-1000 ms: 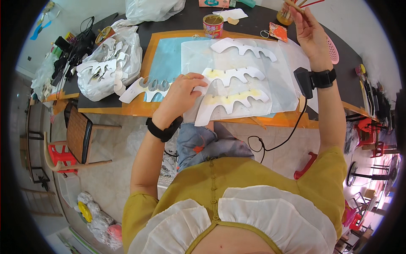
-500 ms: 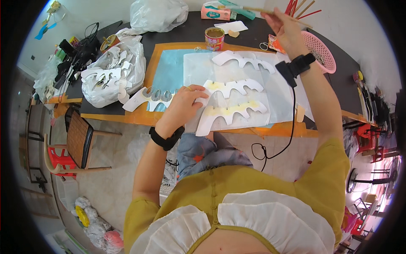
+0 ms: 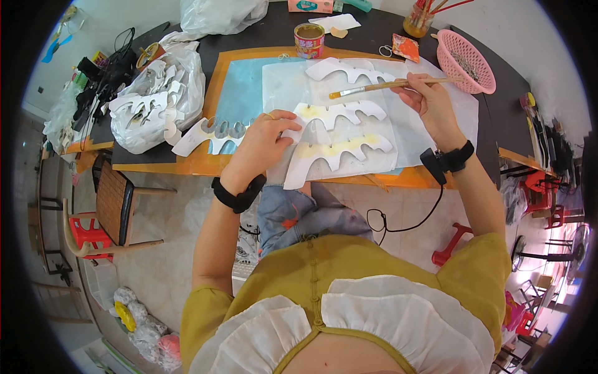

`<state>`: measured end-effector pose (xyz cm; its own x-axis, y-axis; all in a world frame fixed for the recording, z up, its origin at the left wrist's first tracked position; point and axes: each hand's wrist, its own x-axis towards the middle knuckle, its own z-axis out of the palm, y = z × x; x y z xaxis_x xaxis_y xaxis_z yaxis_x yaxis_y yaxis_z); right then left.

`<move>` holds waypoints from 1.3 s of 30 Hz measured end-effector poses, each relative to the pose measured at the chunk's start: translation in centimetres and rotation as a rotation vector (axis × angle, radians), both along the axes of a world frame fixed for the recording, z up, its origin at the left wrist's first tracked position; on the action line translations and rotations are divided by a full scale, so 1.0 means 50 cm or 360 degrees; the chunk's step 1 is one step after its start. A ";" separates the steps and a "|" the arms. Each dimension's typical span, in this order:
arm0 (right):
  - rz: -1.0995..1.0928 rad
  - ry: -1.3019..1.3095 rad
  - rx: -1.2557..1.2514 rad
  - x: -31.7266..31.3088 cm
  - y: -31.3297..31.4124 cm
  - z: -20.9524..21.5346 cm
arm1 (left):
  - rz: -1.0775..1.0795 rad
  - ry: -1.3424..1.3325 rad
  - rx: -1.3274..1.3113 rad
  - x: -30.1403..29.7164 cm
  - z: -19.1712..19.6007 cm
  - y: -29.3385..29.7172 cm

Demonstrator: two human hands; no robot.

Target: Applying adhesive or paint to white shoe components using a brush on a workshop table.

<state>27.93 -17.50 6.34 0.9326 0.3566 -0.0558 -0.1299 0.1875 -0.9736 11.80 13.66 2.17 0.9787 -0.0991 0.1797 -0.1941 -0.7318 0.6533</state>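
Observation:
My right hand (image 3: 430,106) grips a wooden-handled paintbrush (image 3: 380,86). Its yellow-tipped bristles point left, just over the middle white scalloped cutout (image 3: 339,116). That piece has pale yellow smears along its upper part. My left hand (image 3: 261,143) has its fingers closed at the cutout's left end; the exact grip is partly hidden. Nearer me lies a second yellow-smeared cutout (image 3: 336,154), and farther off a plain white one (image 3: 342,72). Left of my left hand, another cutout (image 3: 194,138) carries grey oval pieces (image 3: 222,129).
An open tin (image 3: 309,42) stands behind the white sheet (image 3: 283,87). Farther right are a jar of brushes (image 3: 416,23), an orange packet (image 3: 405,47) and a pink basket (image 3: 441,47). A plastic bag (image 3: 134,134) of white cutouts sits at left, above a chair (image 3: 112,202).
My right hand has brought the brush down from the brush jar area to above the middle cutout. My left hand stays at that cutout's end. The whole view has shifted slightly.

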 end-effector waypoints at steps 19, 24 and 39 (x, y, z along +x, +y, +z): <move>-0.0037 0.0000 -0.0264 -0.028 -0.015 -0.011 | 0.0005 0.0009 0.0039 -0.006 0.007 -0.004; -0.0120 -0.0104 -0.0193 -0.018 -0.023 -0.017 | 0.0007 0.0027 0.0019 -0.005 0.007 -0.006; 0.0131 -0.0200 -0.0227 -0.042 -0.012 -0.004 | -0.0002 0.0044 0.0011 -0.005 0.008 -0.004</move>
